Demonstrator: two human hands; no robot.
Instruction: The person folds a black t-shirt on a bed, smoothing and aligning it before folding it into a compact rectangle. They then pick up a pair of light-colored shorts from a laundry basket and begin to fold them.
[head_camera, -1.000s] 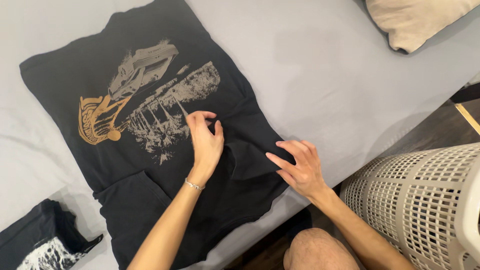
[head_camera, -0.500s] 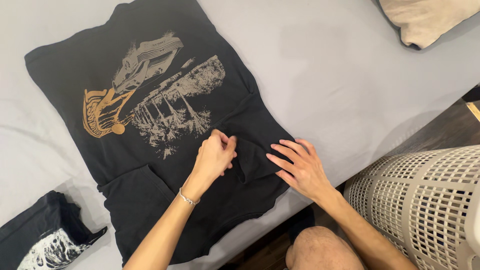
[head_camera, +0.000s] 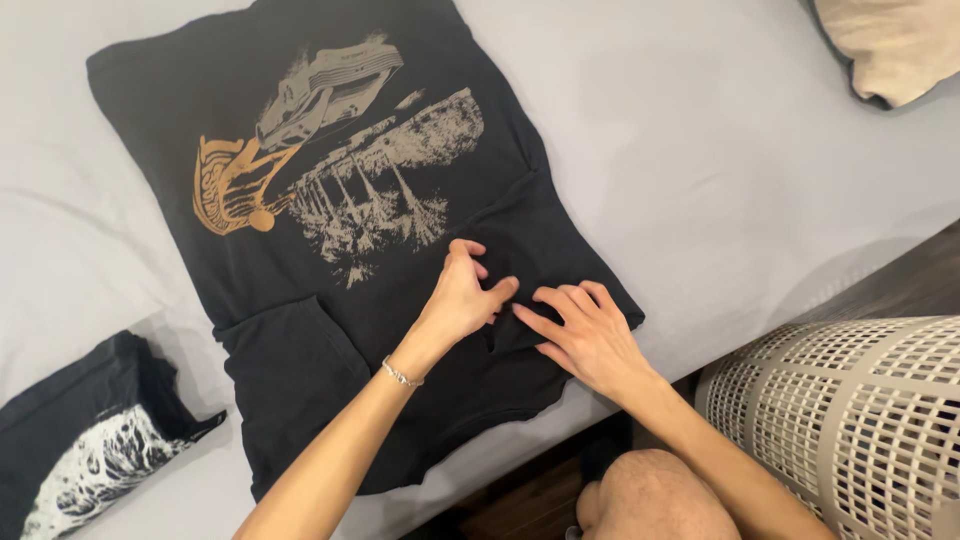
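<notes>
**Both hands on the sleeve of a black printed T-shirt**

Your view looks down on a bed covered by a pale grey sheet (head_camera: 700, 130), the largest surface here. Spread flat on it, nearly filling the left and centre, lies the black T-shirt (head_camera: 300, 340), printed side up with a tan and orange graphic across its upper part. Its hem edge hangs toward you at the near side of the bed, and one sleeve (head_camera: 560, 250) lies folded inward over the body on the right.

At lower right, standing on the dark wooden floor, is a cream laundry basket (head_camera: 860, 420) with a slotted wall. A beige pillow (head_camera: 895, 40) sits at the top right corner, and a second dark garment with a white print (head_camera: 80, 450) lies bunched at lower left, well apart from the shirt.

Your bare knee (head_camera: 655, 495) shows at the bottom edge.

Your right hand (head_camera: 590, 335) rests open, fingers spread flat, pressing the sleeve fabric. Your left hand (head_camera: 462, 298), with a thin bracelet (head_camera: 400, 374) at the wrist, curls its fingers and pinches a fold of the shirt just beside the right fingertips.
</notes>
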